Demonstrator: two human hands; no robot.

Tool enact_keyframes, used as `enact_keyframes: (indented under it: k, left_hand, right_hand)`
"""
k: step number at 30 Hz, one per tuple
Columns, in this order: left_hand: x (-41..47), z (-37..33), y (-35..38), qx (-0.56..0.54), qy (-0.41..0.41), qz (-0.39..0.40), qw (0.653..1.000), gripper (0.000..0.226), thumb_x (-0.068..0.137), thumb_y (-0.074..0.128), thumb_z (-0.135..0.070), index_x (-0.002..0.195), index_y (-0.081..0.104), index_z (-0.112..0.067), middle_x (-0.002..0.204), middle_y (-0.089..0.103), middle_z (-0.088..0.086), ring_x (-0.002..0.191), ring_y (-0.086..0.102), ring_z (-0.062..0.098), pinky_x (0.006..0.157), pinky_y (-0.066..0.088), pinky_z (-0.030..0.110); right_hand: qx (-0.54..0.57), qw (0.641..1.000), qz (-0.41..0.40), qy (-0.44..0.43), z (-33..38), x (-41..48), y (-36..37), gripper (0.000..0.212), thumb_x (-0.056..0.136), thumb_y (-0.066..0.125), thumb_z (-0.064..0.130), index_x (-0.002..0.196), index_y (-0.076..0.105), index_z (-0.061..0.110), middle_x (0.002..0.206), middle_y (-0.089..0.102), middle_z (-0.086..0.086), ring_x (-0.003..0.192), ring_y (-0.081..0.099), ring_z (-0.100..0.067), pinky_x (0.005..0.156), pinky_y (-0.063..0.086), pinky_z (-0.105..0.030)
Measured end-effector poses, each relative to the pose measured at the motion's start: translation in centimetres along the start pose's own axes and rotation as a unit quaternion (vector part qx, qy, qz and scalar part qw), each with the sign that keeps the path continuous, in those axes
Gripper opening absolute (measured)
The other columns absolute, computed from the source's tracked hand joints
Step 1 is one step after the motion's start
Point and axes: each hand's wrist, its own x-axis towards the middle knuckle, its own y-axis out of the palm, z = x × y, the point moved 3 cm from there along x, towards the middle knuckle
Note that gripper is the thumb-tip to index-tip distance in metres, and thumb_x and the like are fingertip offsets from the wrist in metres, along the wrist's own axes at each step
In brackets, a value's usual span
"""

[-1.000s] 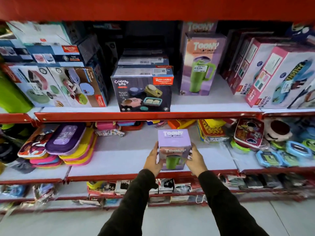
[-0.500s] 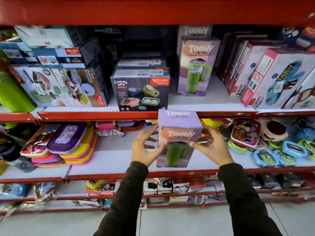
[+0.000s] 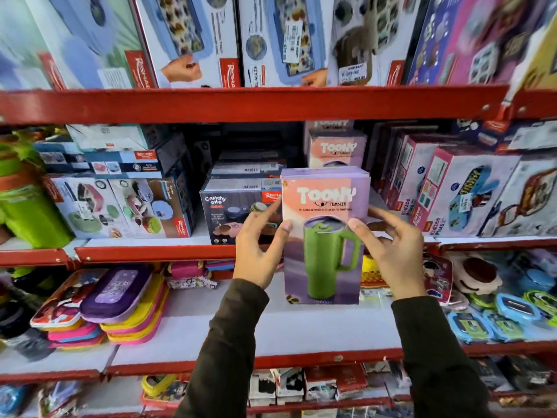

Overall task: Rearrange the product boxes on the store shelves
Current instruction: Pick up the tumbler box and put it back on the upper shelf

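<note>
Tall purple-and-peach cardboard box printed "Toony Tumbler" with a green handled mug point(image 3: 324, 236): upright, held in the air in front of the red metal shelving, its top level with the middle shelf and its base over the white lower shelf board point(image 3: 271, 333). Left hand point(image 3: 259, 251): fingers spread, thumb tip pressed to the box's left front edge. Right hand point(image 3: 391, 251): thumb tip on the front face, fingers curled round the right side; both hands together grip the box, dark sleeves below. Directly behind the held box, on the middle shelf: a matching Toony box point(image 3: 336, 147), standing upright, its lower part hidden. Just left of it: a dark navy "Crunchy Bite" lunch-box carton point(image 3: 232, 212), with similar cartons stacked above; the left hand overlaps its lower right corner. Farther left: white cartons showing lunch sets point(image 3: 120, 206) and a bright green bottle point(image 3: 27, 212). Right of the held box: pink-and-white "Kidzee" cartons point(image 3: 458, 191), leaning. Lower shelf, left: stacked flat pouches in purple, yellow and pink point(image 3: 120, 300). Lower shelf, right: blue and green lidded containers point(image 3: 494, 318). Top shelf: large blurred cartons picturing blue trays point(image 3: 187, 40).
</note>
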Motion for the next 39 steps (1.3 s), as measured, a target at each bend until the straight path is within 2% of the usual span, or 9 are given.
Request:
enact_keyframes:
  k: [3,6,14,20,25,30,32,35,39]
  left_hand:
    - [0.2,-0.4,0.3,-0.007,-0.002,-0.003,1.0,0.053,0.089,0.059,-0.046,0.135,0.063,-0.019,0.107,0.065,0.0,0.107,0.062,0.008,0.094,0.044,0.013]
    - [0.3,-0.7,0.4,-0.009,-0.004,-0.004,1.0,0.047,0.091,0.062,-0.037,0.135,0.063,-0.019,0.105,0.065,0.007,0.1,0.06,-0.001,0.09,0.042,0.007]
    - [2.0,-2.2,1.9,-0.001,0.014,0.005,1.0,0.053,0.089,0.057,-0.044,0.139,0.059,-0.024,0.11,0.065,0.001,0.108,0.06,0.003,0.097,0.043,0.014]
    - [4.8,-3.6,4.9,-0.002,0.025,0.039,0.999,0.055,0.096,0.05,-0.023,0.15,0.043,-0.018,0.126,0.053,-0.006,0.114,0.05,-0.019,0.098,0.036,0.001]
    - [6.4,-2.0,7.9,0.024,-0.025,0.064,0.997,0.059,0.097,0.048,-0.02,0.154,0.036,-0.021,0.129,0.051,-0.001,0.124,0.052,0.011,0.114,0.04,0.031]
    - [7.2,-0.4,9.6,0.074,-0.068,0.075,0.992,0.058,0.103,0.044,-0.014,0.157,0.028,-0.021,0.139,0.05,0.013,0.129,0.045,0.018,0.117,0.03,0.03]
    - [7.6,-0.1,10.0,0.083,-0.083,0.08,0.99,0.057,0.104,0.042,-0.015,0.158,0.025,-0.021,0.141,0.047,0.015,0.135,0.043,0.025,0.118,0.026,0.029]
    - [8.2,0.2,10.5,0.09,-0.098,0.087,0.987,0.056,0.105,0.038,-0.013,0.159,0.022,-0.019,0.147,0.042,0.016,0.139,0.04,0.027,0.107,0.021,0.016]
    - [8.7,0.6,11.1,0.102,-0.105,0.087,0.985,0.056,0.105,0.035,-0.012,0.159,0.021,-0.017,0.149,0.042,0.016,0.137,0.043,0.029,0.1,0.024,0.015]
  right_hand:
    - [-0.004,1.0,-0.006,-0.006,0.1,0.2,-0.1,0.037,0.083,0.082,0.024,0.119,0.073,0.017,0.113,0.073,0.003,0.092,0.069,0.011,0.071,0.056,-0.011]
    - [-0.016,1.0,-0.006,-0.012,0.0,0.4,-0.3,0.039,0.083,0.082,0.024,0.121,0.074,0.014,0.112,0.073,0.0,0.089,0.068,0.013,0.07,0.053,-0.008]
    - [-0.02,0.999,-0.017,-0.033,0.9,2.1,-1.4,0.038,0.083,0.082,0.024,0.118,0.07,0.03,0.104,0.078,0.004,0.084,0.073,0.004,0.07,0.057,-0.012]
    - [-0.044,0.997,-0.035,-0.048,0.8,5.1,-2.6,0.045,0.085,0.08,0.016,0.129,0.069,0.016,0.105,0.077,0.006,0.094,0.072,0.008,0.078,0.056,-0.01]
    - [-0.069,0.997,-0.015,-0.021,-1.3,7.2,-2.6,0.043,0.09,0.075,0.016,0.132,0.066,0.018,0.11,0.071,0.022,0.095,0.066,0.018,0.084,0.051,-0.004]
    - [-0.088,0.996,0.017,0.009,-3.6,8.3,-2.0,0.042,0.095,0.069,0.017,0.136,0.063,0.017,0.11,0.065,0.027,0.093,0.06,0.028,0.087,0.048,0.0]
    - [-0.103,0.994,0.023,0.009,-3.8,8.9,-1.7,0.042,0.095,0.069,0.02,0.136,0.063,0.015,0.112,0.068,0.017,0.095,0.063,0.022,0.082,0.044,0.004]
    - [-0.134,0.991,0.024,0.007,-4.1,9.6,-1.5,0.044,0.095,0.07,0.025,0.136,0.064,0.012,0.115,0.071,0.005,0.102,0.068,-0.008,0.077,0.043,0.004]
    - [-0.159,0.987,0.026,0.016,-4.9,10.3,-1.2,0.045,0.096,0.068,0.028,0.138,0.061,0.014,0.124,0.074,-0.005,0.109,0.068,-0.019,0.095,0.055,-0.028]
